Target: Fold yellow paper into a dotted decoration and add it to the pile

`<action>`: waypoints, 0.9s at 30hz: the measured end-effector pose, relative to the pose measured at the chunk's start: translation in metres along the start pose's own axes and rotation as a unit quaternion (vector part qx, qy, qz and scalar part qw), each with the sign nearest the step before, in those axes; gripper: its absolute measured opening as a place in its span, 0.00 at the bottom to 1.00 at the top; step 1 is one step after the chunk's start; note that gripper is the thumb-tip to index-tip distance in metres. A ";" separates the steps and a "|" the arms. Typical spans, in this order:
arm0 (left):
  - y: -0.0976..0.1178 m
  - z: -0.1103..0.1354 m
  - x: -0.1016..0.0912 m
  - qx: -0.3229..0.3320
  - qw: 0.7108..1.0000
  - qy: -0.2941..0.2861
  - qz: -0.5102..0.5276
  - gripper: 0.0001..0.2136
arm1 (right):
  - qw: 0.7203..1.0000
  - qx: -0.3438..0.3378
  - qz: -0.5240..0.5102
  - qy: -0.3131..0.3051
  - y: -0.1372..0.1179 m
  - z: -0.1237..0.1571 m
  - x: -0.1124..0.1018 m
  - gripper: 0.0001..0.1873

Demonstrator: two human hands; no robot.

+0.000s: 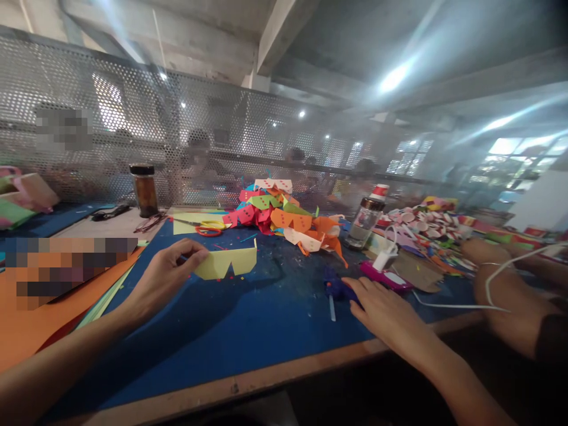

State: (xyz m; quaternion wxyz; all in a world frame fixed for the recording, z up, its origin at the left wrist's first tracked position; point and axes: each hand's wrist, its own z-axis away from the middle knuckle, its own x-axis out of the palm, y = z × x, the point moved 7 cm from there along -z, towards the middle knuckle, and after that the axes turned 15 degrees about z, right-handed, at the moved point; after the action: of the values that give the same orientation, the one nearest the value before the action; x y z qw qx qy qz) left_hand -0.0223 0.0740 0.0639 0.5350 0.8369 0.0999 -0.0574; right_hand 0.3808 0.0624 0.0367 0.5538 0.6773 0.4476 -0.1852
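Note:
My left hand (177,266) is closed in a pinch on the left end of a pale yellow paper cutout (244,263). The cutout has a notch in its lower edge and a narrow strip standing up at its right end. It is held just above the blue tabletop. On the right, my right hand (386,307) has its fingers round the back end of a dark blue glue gun (335,284). A translucent glue stick (332,309) shows beside the gun. Part of the grip is hidden by the fingers.
Scissors (208,228) lie before a heap of folded paper pieces (284,219). A brown jar (144,192) and a bottle (366,219) stand behind. A magenta power strip (386,277) with a white cable lies right, near another person's arm (506,296). Orange sheets (26,343) lie left.

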 end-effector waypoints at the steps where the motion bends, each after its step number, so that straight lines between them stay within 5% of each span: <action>1: 0.000 0.000 0.000 -0.002 1.000 0.001 0.004 0.13 | 1.000 0.001 -0.004 0.005 -0.002 0.000 0.000 0.24; 7: 0.004 0.001 0.000 -0.020 0.999 0.015 0.023 0.14 | 0.982 0.068 -0.161 0.068 -0.008 -0.001 -0.023 0.23; 10: 0.004 -0.001 -0.003 -0.031 0.999 0.027 0.028 0.15 | 0.941 0.065 -0.318 0.101 -0.011 -0.009 -0.054 0.20; 15: -0.001 -0.005 -0.009 -0.032 0.999 0.031 0.020 0.16 | 0.883 0.047 -0.461 0.072 -0.031 -0.034 -0.094 0.20; 22: 0.000 -0.009 -0.019 -0.038 0.999 0.032 -0.002 0.16 | 0.781 -0.035 -0.623 0.034 -0.077 -0.066 -0.123 0.21; 27: 0.003 -0.017 -0.028 -0.011 0.999 0.036 -0.004 0.16 | 0.737 -0.068 -0.670 0.054 -0.098 -0.088 -0.142 0.16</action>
State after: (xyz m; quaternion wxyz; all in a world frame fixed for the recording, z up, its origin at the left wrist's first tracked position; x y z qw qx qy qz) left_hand -0.0492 0.0855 0.0796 0.5398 0.8322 0.1233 -0.0284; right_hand 0.2048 0.0841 0.1137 0.3063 0.1719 0.8265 -0.4400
